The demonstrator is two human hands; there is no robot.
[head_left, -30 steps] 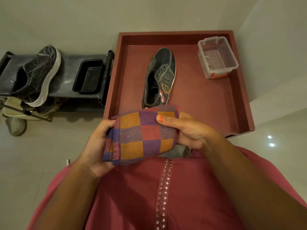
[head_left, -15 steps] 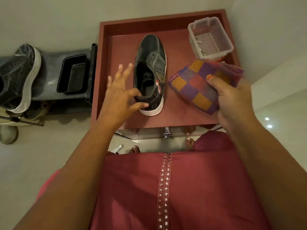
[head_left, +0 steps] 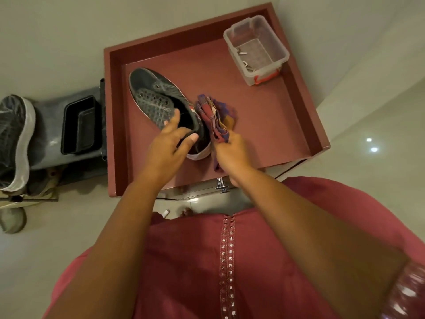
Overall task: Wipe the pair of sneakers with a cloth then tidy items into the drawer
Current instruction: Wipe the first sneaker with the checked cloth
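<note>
Inside the open maroon wooden drawer, the left hand clamps the dark grey lace-up sneaker at its heel collar. The right hand, fingers hidden, pinches the folded purple-and-orange checked cloth against the sneaker's side. Left of the drawer, the second sneaker is cut off.

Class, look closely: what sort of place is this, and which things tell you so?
Probably a home entryway or shoe-storage corner: a shoe rack holding a sneaker, an open drawer, and a glossy tiled floor.
</note>
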